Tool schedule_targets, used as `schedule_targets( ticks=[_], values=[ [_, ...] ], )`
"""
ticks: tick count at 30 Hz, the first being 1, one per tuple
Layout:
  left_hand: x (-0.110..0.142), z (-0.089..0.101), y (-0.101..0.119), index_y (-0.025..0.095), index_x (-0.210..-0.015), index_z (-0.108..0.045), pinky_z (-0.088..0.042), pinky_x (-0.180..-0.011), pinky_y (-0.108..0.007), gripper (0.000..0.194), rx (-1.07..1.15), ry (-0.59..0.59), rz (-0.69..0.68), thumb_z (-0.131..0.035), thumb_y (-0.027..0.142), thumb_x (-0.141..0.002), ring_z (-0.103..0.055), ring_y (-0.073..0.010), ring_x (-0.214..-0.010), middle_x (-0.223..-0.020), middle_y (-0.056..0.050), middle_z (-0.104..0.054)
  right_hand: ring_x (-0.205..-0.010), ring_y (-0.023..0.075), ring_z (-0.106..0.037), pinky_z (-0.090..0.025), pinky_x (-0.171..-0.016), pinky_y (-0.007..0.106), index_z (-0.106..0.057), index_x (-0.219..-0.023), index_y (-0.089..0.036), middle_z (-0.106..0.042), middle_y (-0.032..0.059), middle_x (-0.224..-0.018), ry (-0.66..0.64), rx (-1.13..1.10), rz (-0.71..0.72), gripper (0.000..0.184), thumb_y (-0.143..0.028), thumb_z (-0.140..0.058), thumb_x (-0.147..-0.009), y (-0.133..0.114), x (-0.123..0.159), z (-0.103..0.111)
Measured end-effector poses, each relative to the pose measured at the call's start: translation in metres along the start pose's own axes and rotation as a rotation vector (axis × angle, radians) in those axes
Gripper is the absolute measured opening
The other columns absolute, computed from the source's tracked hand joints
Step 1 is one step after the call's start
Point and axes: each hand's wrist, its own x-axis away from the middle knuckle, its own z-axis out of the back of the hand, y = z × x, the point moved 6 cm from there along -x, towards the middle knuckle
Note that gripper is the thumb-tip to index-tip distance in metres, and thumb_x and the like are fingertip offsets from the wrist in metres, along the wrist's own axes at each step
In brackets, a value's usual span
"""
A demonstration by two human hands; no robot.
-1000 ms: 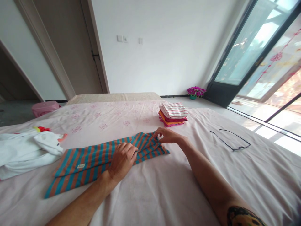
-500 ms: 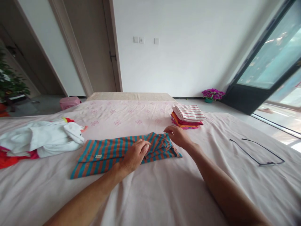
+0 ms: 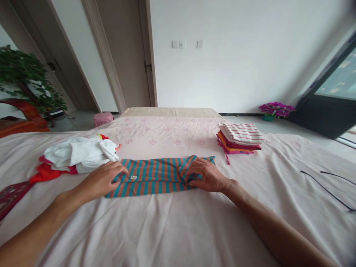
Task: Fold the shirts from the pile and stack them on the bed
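A garment with teal and orange-brown stripes [image 3: 158, 172] lies folded into a long strip on the bed, a small pale label near its left end. At that end my left hand [image 3: 104, 180] has its fingers closed on the cloth's edge. My right hand [image 3: 208, 175] is curled over the right part, its thumb and fingers gripping a gathered fold. Part of the right end is hidden under that hand.
White and red clothes [image 3: 80, 154] lie heaped at the left, a dark red cloth [image 3: 13, 198] nearer me. Folded clothes [image 3: 241, 135] are stacked beyond my right hand. Glasses [image 3: 328, 189] rest at the right on the pale bedsheet [image 3: 167, 230].
My left hand has moved from the garment's middle to its left end. My right hand has come down onto the right part and gripped it. The view has turned left.
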Motion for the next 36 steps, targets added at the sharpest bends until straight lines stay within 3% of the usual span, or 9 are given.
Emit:
schedule_targets(
  ticks=[3, 10, 15, 18, 22, 25, 27, 31, 36],
  values=[
    [0.01, -0.003, -0.012, 0.025, -0.096, -0.068, -0.043, -0.088, -0.035, 0.026, -0.087, 0.034, 0.018, -0.054, 0.017, -0.076, -0.06, -0.0226, -0.096, -0.098, -0.003, -0.067, -0.095, 0.0205, -0.062, -0.046, -0.089, 0.034, -0.075, -0.096, -0.03, -0.071, 0.0016, -0.098, -0.006, 0.026, 0.021, 0.017, -0.024, -0.067, -0.083, -0.001, -0.001, -0.009],
    [0.021, 0.008, -0.003, 0.024, -0.084, -0.065, -0.042, -0.085, -0.036, 0.013, -0.135, 0.193, 0.012, -0.052, 0.023, -0.081, -0.06, -0.0226, -0.09, -0.089, -0.002, -0.068, -0.093, 0.0199, -0.063, -0.048, -0.087, 0.035, -0.072, -0.097, -0.027, -0.071, 0.0034, -0.097, 0.026, -0.008, -0.019, 0.02, -0.021, -0.054, -0.092, 0.02, 0.003, -0.015],
    [0.029, 0.0, -0.002, 0.025, -0.084, -0.067, -0.044, -0.082, -0.032, 0.017, -0.079, 0.043, 0.053, -0.055, 0.019, -0.074, -0.062, -0.0206, -0.086, -0.088, 0.001, -0.069, -0.094, 0.0206, -0.064, -0.048, -0.089, 0.036, -0.073, -0.097, -0.029, -0.072, 0.0024, -0.098, -0.029, -0.061, -0.018, 0.019, -0.03, -0.054, -0.094, 0.019, 0.003, -0.013],
    [0.022, 0.007, 0.004, 0.025, -0.086, -0.068, -0.046, -0.084, -0.031, 0.014, -0.012, 0.042, 0.127, -0.055, 0.03, -0.082, -0.064, -0.0205, -0.088, -0.091, 0.001, -0.071, -0.094, 0.0212, -0.064, -0.048, -0.09, 0.037, -0.073, -0.098, -0.026, -0.072, 0.005, -0.097, 0.074, -0.034, -0.108, 0.03, -0.037, -0.045, -0.099, 0.021, 0.002, -0.005],
    [-0.007, 0.008, 0.026, 0.024, -0.101, -0.068, -0.048, -0.092, -0.03, 0.039, 0.123, 0.105, 0.141, -0.035, 0.043, -0.097, -0.065, -0.0195, -0.102, -0.107, -0.002, -0.072, -0.112, 0.0227, -0.061, -0.045, -0.1, 0.04, -0.065, -0.12, -0.021, -0.069, 0.0095, -0.117, 0.238, 0.062, -0.159, 0.039, -0.036, -0.034, -0.103, 0.023, 0.001, 0.005],
    [-0.032, -0.008, 0.047, 0.02, -0.123, -0.063, -0.039, -0.109, -0.038, 0.044, 0.08, 0.198, 0.029, -0.035, 0.044, -0.099, -0.052, -0.0219, -0.128, -0.133, -0.008, -0.062, -0.138, 0.0264, -0.041, -0.033, -0.113, 0.048, -0.048, -0.143, -0.021, -0.052, 0.0105, -0.144, 0.164, 0.154, -0.127, 0.046, -0.04, -0.034, -0.103, 0.02, -0.001, -0.007],
    [-0.043, -0.026, 0.056, 0.019, -0.135, -0.055, -0.032, -0.115, -0.044, 0.048, 0.012, 0.215, -0.034, -0.037, 0.045, -0.098, -0.041, -0.0242, -0.139, -0.145, -0.011, -0.053, -0.144, 0.0291, -0.031, -0.027, -0.116, 0.052, -0.039, -0.149, -0.019, -0.042, 0.0119, -0.152, 0.087, 0.221, -0.153, 0.054, -0.044, -0.036, -0.102, 0.022, 0.0, -0.02],
    [-0.047, -0.061, 0.056, 0.021, -0.144, -0.046, -0.031, -0.115, -0.047, 0.055, -0.085, 0.177, -0.079, -0.042, 0.048, -0.096, -0.036, -0.0259, -0.142, -0.151, -0.012, -0.045, -0.144, 0.0297, -0.031, -0.028, -0.117, 0.049, -0.035, -0.151, -0.017, -0.038, 0.0129, -0.154, -0.004, 0.319, -0.184, 0.059, -0.048, -0.04, -0.1, 0.03, 0.005, -0.041],
    [-0.035, -0.073, 0.042, 0.026, -0.146, -0.045, -0.03, -0.114, -0.048, 0.056, -0.17, 0.165, -0.068, -0.041, 0.051, -0.096, -0.037, -0.0282, -0.141, -0.154, -0.011, -0.041, -0.144, 0.0295, -0.03, -0.027, -0.117, 0.049, -0.031, -0.152, -0.014, -0.035, 0.014, -0.155, -0.044, 0.426, -0.169, 0.063, -0.052, -0.032, -0.102, 0.036, 0.009, -0.046]
  ],
)
